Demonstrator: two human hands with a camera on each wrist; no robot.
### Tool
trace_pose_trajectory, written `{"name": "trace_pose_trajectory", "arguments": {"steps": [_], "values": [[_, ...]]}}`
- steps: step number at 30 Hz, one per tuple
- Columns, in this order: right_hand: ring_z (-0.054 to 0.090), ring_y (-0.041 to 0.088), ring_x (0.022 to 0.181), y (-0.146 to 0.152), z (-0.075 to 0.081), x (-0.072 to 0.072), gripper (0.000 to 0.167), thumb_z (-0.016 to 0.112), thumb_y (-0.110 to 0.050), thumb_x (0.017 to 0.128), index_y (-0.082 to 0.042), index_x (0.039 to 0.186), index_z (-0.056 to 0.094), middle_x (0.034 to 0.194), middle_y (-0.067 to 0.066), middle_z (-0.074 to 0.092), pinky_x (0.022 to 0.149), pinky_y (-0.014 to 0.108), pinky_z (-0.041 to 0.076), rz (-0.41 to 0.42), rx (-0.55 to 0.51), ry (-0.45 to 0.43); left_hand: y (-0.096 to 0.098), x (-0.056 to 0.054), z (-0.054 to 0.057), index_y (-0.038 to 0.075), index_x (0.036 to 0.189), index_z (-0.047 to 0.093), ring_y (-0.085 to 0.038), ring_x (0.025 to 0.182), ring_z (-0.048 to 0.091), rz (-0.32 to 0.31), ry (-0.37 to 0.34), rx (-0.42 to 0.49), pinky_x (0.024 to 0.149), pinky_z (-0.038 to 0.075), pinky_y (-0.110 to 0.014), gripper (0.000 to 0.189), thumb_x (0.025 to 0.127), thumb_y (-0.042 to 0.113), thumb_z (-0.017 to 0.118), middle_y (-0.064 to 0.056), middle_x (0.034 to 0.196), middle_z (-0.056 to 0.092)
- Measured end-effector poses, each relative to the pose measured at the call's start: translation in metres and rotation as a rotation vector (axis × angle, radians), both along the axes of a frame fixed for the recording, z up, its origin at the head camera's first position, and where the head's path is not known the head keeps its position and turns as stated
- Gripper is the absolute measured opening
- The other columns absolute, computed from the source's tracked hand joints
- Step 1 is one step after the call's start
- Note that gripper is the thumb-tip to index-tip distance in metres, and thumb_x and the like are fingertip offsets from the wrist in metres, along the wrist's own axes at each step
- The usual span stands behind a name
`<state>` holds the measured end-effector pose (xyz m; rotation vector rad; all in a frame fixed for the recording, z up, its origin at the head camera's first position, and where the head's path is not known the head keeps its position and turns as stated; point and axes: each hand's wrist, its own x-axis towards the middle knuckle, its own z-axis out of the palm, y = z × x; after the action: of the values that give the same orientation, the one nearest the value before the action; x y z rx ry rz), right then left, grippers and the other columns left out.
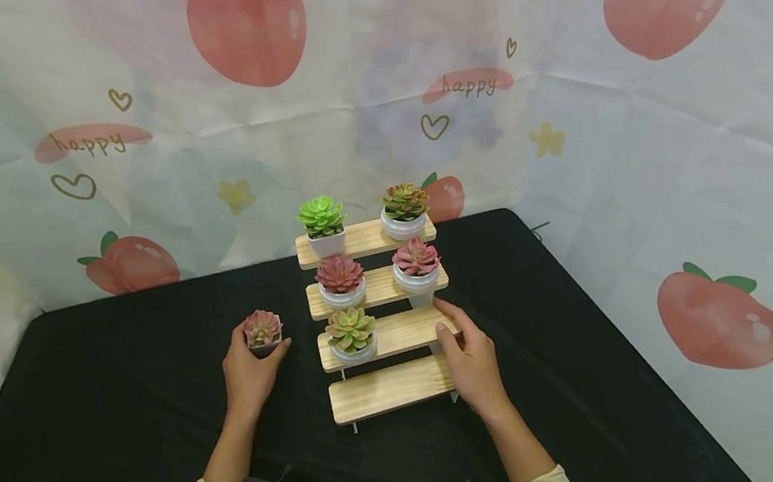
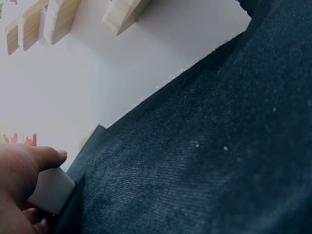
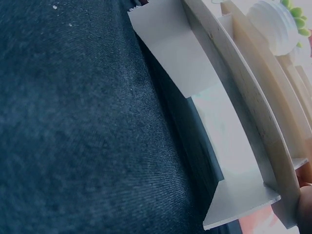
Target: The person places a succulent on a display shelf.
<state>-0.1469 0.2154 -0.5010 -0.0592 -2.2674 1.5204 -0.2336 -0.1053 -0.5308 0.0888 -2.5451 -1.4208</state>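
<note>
In the head view my left hand (image 1: 248,372) holds a small pink succulent (image 1: 263,327) in a square white pot, left of a four-step wooden plant stand (image 1: 387,388). The left wrist view has the thumb laid along the side of that white pot (image 2: 52,190), low over the black cloth. My right hand (image 1: 472,362) grips the right end of the stand's third step from the top, thumb in front and fingers behind. Its fingertips show only at the right wrist view's edge. On this same step, at the left, sits a yellow-green succulent (image 1: 351,333) in a round white pot.
The top step bears a bright green succulent (image 1: 322,216) and a reddish-green one (image 1: 405,203). Below them stand a dark red succulent (image 1: 340,274) and a pink one (image 1: 415,257). Black cloth (image 1: 116,402) covers the table; a fruit-printed curtain (image 1: 339,130) hangs behind.
</note>
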Motion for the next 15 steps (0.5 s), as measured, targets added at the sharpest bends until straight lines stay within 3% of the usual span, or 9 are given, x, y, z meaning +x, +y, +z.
{"name": "trace_pose_trajectory", "arguments": {"steps": [4, 7, 15], "values": [[0.042, 0.017, 0.058, 0.000, 0.001, 0.001, 0.037, 0.057, -0.015, 0.107, -0.019, 0.143, 0.063, 0.119, 0.003, 0.067, 0.054, 0.032, 0.036, 0.000, 0.000, 0.004, -0.003, 0.000, 0.001, -0.009, 0.148, 0.042, -0.044, 0.133, 0.049, -0.014, 0.013, -0.003, 0.110, 0.038, -0.057, 0.079, 0.088, 0.020, 0.085, -0.032, 0.142, 0.052], [0.042, 0.017, 0.057, 0.000, 0.002, 0.001, 0.037, 0.057, -0.015, 0.107, -0.016, 0.144, 0.063, 0.122, 0.003, 0.066, 0.054, 0.031, 0.036, 0.002, -0.003, 0.006, -0.005, 0.001, 0.001, -0.008, 0.148, 0.043, -0.044, 0.132, 0.050, -0.022, 0.028, -0.004, 0.109, 0.039, -0.057, 0.080, 0.087, 0.020, 0.086, -0.032, 0.142, 0.053], [0.052, 0.020, 0.071, 0.000, 0.001, 0.001, 0.038, 0.057, -0.015, 0.107, -0.017, 0.144, 0.062, 0.133, 0.002, 0.065, 0.061, 0.032, 0.042, 0.007, -0.003, -0.003, -0.008, 0.011, 0.003, -0.009, 0.148, 0.043, -0.045, 0.130, 0.052, -0.038, 0.009, -0.013, 0.107, 0.041, -0.058, 0.083, 0.086, 0.022, 0.088, -0.032, 0.140, 0.054]]}}
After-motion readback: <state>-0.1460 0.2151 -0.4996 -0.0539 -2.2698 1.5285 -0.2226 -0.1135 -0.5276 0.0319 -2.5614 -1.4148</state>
